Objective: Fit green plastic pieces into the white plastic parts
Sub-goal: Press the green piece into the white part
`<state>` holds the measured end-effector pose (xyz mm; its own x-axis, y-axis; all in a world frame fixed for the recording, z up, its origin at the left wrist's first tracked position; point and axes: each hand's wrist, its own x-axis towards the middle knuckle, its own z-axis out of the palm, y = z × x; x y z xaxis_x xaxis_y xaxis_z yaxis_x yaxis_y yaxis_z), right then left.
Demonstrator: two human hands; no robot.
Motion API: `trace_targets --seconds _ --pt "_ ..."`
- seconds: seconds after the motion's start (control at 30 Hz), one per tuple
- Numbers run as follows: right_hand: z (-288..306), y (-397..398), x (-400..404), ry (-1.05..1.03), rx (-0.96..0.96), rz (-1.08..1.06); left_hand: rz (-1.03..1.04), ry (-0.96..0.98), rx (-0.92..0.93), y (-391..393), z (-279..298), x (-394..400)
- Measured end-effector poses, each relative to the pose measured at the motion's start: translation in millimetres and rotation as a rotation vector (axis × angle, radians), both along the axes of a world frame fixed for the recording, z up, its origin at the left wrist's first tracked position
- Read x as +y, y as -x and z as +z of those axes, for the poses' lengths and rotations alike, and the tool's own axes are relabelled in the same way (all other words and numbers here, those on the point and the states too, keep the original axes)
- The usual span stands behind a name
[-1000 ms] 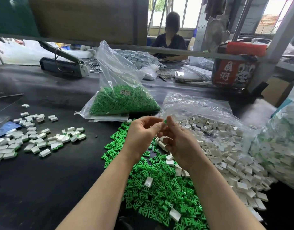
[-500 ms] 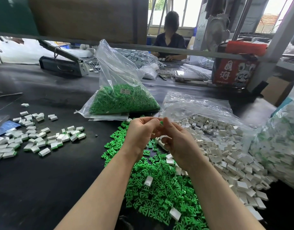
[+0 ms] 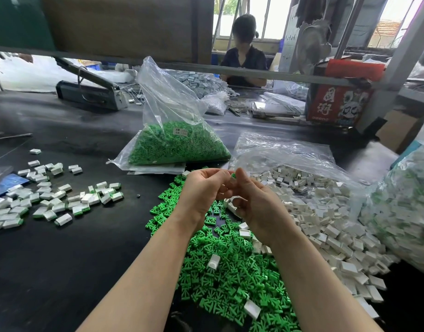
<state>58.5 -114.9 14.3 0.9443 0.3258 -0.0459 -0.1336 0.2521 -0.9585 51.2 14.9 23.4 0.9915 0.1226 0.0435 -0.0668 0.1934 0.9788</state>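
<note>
Two bare hands meet above a black bench (image 3: 62, 271). The left hand (image 3: 203, 190) and right hand (image 3: 256, 202) together pinch a small green piece (image 3: 233, 175) at their fingertips; the right hand also holds white parts (image 3: 231, 204) in its curled fingers. Below lie a heap of loose green pieces (image 3: 225, 279) and, to the right, a heap of white parts (image 3: 326, 212).

Assembly workshop, bagged green pieces (image 3: 180, 147), heat sealer (image 3: 91, 92), second worker (image 3: 244, 51)

I read two large white characters, 国潮, on the red box (image 3: 335, 105) beyond my right hand (image 3: 259, 204); the bag label (image 3: 180, 132) beyond my hands is too small.
</note>
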Motion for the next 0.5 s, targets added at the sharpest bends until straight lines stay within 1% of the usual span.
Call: trace_targets --seconds 0.13,0.43,0.5 --pt "0.9 1.4 -0.5 0.016 -0.003 -0.004 0.009 -0.007 -0.003 -0.2 -0.9 -0.3" --pt "2.2 3.6 2.3 0.089 -0.059 -0.047 0.011 0.048 -0.017 2.6 1.1 -3.5" --pt "2.3 3.6 1.7 0.084 -0.059 -0.036 0.048 0.025 -0.019 3.3 2.3 -4.8"
